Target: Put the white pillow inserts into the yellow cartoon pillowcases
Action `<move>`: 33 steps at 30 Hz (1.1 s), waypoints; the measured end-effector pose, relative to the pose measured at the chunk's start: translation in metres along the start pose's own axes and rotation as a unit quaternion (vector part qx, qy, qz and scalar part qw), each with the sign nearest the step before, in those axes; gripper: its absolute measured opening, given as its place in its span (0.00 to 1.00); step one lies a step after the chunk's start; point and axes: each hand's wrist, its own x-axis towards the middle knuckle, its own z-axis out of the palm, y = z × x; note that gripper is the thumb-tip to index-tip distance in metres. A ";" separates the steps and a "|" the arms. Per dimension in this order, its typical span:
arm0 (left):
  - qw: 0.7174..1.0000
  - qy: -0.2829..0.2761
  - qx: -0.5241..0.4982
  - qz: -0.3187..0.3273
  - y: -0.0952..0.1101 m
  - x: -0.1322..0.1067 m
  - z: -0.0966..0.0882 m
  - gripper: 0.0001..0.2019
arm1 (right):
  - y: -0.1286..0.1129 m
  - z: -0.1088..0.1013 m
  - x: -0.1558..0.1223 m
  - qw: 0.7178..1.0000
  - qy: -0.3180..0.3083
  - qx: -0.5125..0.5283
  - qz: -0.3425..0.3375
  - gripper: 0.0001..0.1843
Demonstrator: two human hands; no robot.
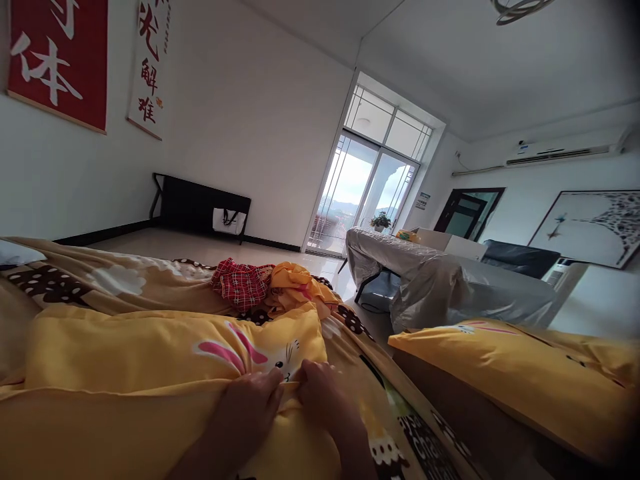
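White walls (260, 120) with a red hanging scroll (93, 60), bright glass doors (364, 192), and a plastic-draped table (480, 287)

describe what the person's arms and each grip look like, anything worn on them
Left grip and right grip are bare, ungloved human hands. The left forearm and right forearm show no sleeve, watch, cable or marking; dim light hides finer detail.

The site is a furnished indoor room, apparently domestic. Indicators are the patterned bedding (115, 279), yellow pillow (130, 340), red wall hanging (90, 53) and wall-mounted air conditioner (565, 150). A glazed door (350, 180) shows distant hills beyond a plastic-covered table (475, 287).
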 end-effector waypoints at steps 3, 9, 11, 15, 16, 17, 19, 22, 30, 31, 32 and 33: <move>1.000 -0.002 -0.001 -0.002 0.000 0.000 -0.001 0.13 | -0.003 -0.001 -0.002 1.000 0.001 -0.020 0.002 0.13; 1.000 -0.008 0.003 -0.004 0.000 0.002 -0.002 0.13 | -0.004 -0.001 -0.003 0.999 -0.004 -0.039 0.023 0.15; 1.000 -0.008 0.002 -0.001 0.000 0.001 -0.002 0.13 | -0.004 -0.002 -0.004 0.999 -0.002 -0.037 0.025 0.15; 1.000 -0.010 0.003 0.000 0.000 0.001 -0.001 0.13 | -0.003 -0.002 -0.002 1.000 -0.001 -0.025 0.018 0.13; 1.000 -0.010 0.004 -0.001 0.000 0.001 -0.001 0.13 | -0.002 0.000 0.000 1.000 0.002 -0.022 0.014 0.13; 1.000 -0.010 0.005 -0.002 0.000 0.001 -0.001 0.13 | -0.001 0.003 0.001 1.000 0.004 -0.019 0.012 0.13; 1.000 -0.012 0.011 -0.004 0.000 0.002 -0.001 0.13 | 0.002 0.010 0.004 1.000 0.008 -0.015 0.012 0.12; 1.000 -0.014 0.015 -0.008 0.001 0.002 -0.001 0.13 | 0.004 0.020 0.007 1.000 0.019 -0.010 0.012 0.12; 1.000 -0.024 0.019 -0.001 0.002 0.001 -0.001 0.14 | -0.002 0.012 0.003 0.999 0.029 0.015 0.041 0.13; 0.999 -0.027 0.023 0.000 0.002 0.000 -0.001 0.14 | -0.002 0.011 0.002 0.999 0.028 0.013 0.044 0.13; 0.999 -0.028 0.027 0.001 0.002 0.000 -0.001 0.14 | -0.003 0.010 0.002 0.998 0.028 0.011 0.047 0.14; 0.999 -0.029 0.028 0.003 0.003 0.000 -0.001 0.14 | -0.003 0.010 0.002 0.998 0.030 0.010 0.049 0.14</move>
